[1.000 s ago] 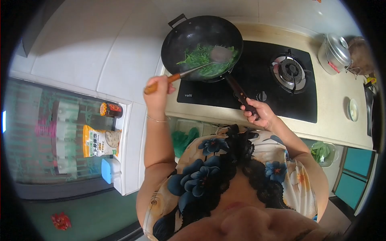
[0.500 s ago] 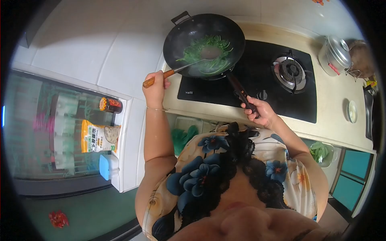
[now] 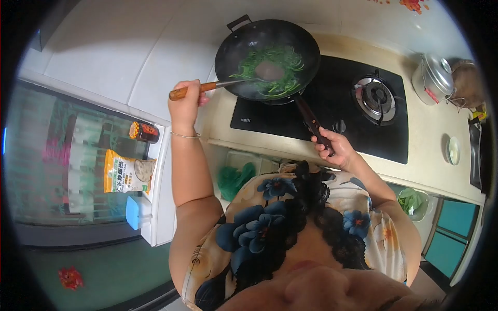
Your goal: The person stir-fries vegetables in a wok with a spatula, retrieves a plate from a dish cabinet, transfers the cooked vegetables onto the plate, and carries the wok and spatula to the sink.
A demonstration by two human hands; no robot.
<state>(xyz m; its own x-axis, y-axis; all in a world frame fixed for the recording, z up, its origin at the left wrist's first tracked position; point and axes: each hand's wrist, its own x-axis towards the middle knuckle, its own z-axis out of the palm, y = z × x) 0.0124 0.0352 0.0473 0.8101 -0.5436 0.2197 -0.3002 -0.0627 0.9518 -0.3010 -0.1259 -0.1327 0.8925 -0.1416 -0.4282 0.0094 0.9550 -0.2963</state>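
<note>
A black wok point(image 3: 307, 44) tilts over the left burner, with leafy greens point(image 3: 285, 59) and some steam inside. My left hand point(image 3: 185, 103) is closed around the wooden handle of a metal wok spatula point(image 3: 208, 87), whose rounded head rests among the greens. Lower right, my right hand point(image 3: 336, 147) grips the wok's long dark handle point(image 3: 307, 111). Under the wok lies the black gas stove point(image 3: 332, 78); its right burner point(image 3: 374, 97) has nothing on it.
A lidded metal pot point(image 3: 433, 78) and a small bowl point(image 3: 453, 150) stand on the counter at right. On the left ledge are a jar point(image 3: 144, 132), a yellow bag point(image 3: 124, 172) and a blue-lidded box point(image 3: 134, 212). Greens in a tub point(image 3: 412, 201) sit below the counter.
My left hand has moved left, drawing the spatula back through the greens. The right hand keeps its grip on the wok handle, and the view has shifted slightly.
</note>
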